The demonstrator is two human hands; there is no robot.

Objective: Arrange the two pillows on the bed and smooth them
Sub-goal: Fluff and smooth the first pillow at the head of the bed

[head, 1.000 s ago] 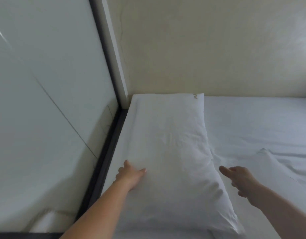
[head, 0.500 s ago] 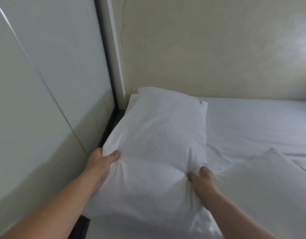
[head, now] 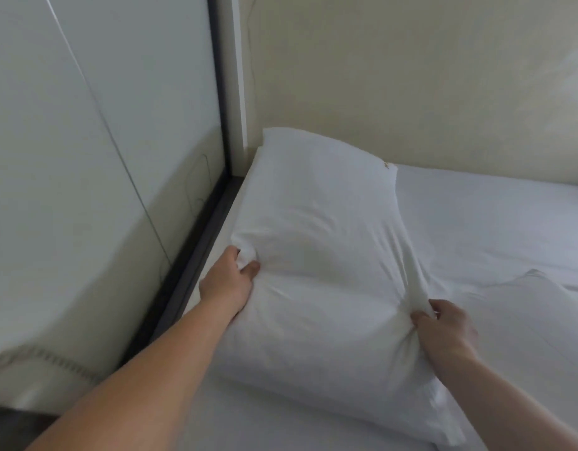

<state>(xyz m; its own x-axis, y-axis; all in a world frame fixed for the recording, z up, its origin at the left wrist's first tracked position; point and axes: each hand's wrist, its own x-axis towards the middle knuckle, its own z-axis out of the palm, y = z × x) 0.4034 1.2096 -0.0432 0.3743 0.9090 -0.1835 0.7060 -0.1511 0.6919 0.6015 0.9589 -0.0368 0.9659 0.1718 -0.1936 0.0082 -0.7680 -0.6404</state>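
Observation:
A white pillow (head: 320, 242) lies lengthwise in the bed's far left corner, its far end tilted up against the beige wall. My left hand (head: 227, 281) pinches its left edge, bunching the cloth. My right hand (head: 443, 327) grips its right edge, where the cover is gathered into folds. A second white pillow (head: 538, 320) lies flat to the right, partly cut off by the frame edge. Both rest on the white sheet of the bed (head: 482, 216).
A pale glossy panel (head: 85, 190) with a dark frame strip (head: 196, 255) runs along the bed's left side. The beige wall (head: 411, 76) stands behind the bed. A folded cloth with a stitched border (head: 43, 369) shows at lower left.
Both hands went from hovering open beside the flat pillow to gripping its two side edges. The pillow's far end has been lifted and pushed toward the wall.

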